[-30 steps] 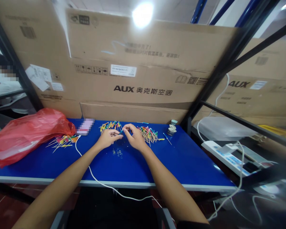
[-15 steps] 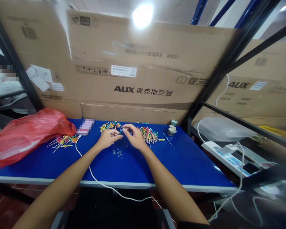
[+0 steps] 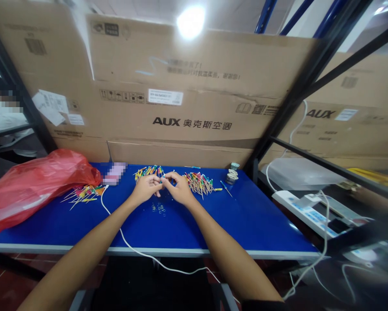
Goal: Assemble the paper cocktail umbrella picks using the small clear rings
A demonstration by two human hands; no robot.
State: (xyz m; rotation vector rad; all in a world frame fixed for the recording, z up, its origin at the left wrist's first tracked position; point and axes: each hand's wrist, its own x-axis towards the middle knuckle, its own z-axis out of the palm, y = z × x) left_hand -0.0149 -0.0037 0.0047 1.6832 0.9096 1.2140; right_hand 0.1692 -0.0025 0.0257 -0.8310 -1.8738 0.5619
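Head view: left hand (image 3: 145, 190) and right hand (image 3: 180, 190) together, fingertips meeting on a thin coloured stick (image 3: 161, 181) above the blue surface (image 3: 245, 220).
The stick looks light, stiff and easily dropped, so a fingertip pinch near its coloured end seems best. Piles of similar sticks (image 3: 147, 172) (image 3: 198, 183) lie just beside the hands, small clear rings (image 3: 159, 209) just below them, and a red plastic bag (image 3: 35, 190) well left.
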